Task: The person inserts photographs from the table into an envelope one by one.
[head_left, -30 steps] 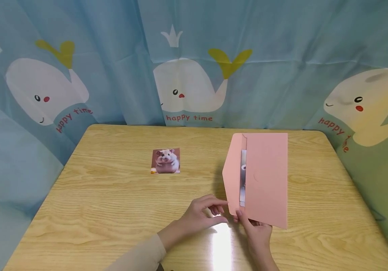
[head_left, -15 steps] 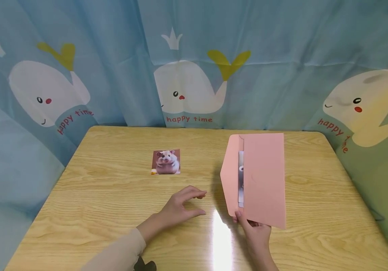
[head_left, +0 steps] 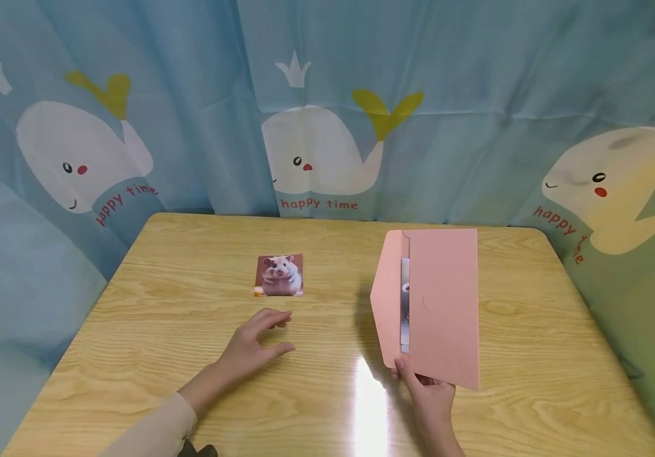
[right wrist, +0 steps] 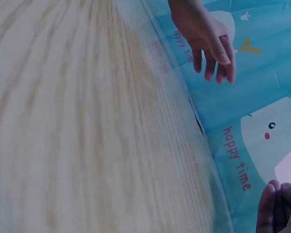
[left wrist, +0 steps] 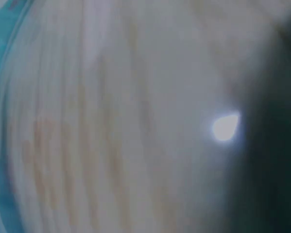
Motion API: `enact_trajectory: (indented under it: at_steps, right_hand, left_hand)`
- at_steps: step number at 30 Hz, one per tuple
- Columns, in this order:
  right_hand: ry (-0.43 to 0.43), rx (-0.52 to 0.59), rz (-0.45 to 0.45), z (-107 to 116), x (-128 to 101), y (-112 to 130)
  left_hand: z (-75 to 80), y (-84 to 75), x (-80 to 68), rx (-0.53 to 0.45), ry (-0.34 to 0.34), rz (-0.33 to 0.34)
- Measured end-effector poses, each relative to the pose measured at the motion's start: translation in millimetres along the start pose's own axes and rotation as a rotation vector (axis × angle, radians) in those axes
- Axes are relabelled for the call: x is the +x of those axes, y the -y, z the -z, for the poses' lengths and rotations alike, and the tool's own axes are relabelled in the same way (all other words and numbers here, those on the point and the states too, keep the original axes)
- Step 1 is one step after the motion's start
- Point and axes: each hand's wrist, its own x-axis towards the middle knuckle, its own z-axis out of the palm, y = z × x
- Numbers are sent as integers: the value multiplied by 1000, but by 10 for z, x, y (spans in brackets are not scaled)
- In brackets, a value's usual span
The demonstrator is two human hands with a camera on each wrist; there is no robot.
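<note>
My right hand (head_left: 431, 406) grips a pink envelope (head_left: 444, 304) by its lower edge, thumb in front, above the right side of the table. Its pointed flap (head_left: 386, 301) is unfolded to the left. In the envelope's mouth a strip of a picture card (head_left: 405, 311) shows; the rest of it is hidden. A square hamster photo (head_left: 279, 276) lies face up on the table, left of the envelope. Just below and left of it is my left hand (head_left: 245, 348), thumb and fingers apart, holding nothing. In the right wrist view the left hand (right wrist: 206, 36) also hangs free.
The wooden table (head_left: 150, 304) is bordered at the back and sides by a blue curtain (head_left: 202, 146) printed with whales. Bright light reflects off the table (head_left: 370, 406) near its front. The left wrist view is blurred.
My left hand has moved left, from beside the envelope's flap to just below the hamster photo. The right hand and envelope have stayed nearly in place.
</note>
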Motion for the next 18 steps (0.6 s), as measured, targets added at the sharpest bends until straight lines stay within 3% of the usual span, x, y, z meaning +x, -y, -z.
enact_trajectory:
  at_steps: [3,10,18]
  right_hand:
    - [-2,2,11,9,-4,3]
    - [0,23,10,31,-6,-10]
    - [12,36,31,23,59,4]
  left_hand:
    - [87,70,-7,61,-35,58]
    - [124,629,-120,80,-12,273]
    - [236,678,101,-19,-29,587]
